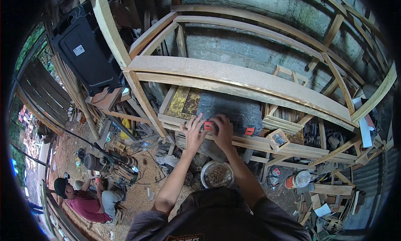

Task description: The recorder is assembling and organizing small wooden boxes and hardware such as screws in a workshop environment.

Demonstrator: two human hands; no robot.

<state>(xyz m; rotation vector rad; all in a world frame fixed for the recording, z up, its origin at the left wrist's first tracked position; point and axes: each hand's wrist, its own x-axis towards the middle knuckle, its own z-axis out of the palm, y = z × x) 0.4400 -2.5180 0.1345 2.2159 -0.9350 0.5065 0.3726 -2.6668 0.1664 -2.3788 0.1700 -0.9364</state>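
A black hard-shell tool case [229, 107] lies on a wooden shelf in front of me, with two red latches along its near edge. My left hand [195, 131] rests at the case's near edge, fingers spread, the tips touching beside the left latch [208, 125]. On the other side of that latch, my right hand [223, 131] has its fingers bent round the latch and the lid edge. The right latch [249, 131] is untouched. The lid looks closed. Part of the left latch is hidden by my fingers.
A long wooden rail [238, 80] crosses above the case. A small wooden box [277, 139] sits right of it. Below stand a round basin [217, 174] and a white-and-orange bucket [298, 180]. Another person [90, 201] sits low at the left. A large black case [85, 49] stands upper left.
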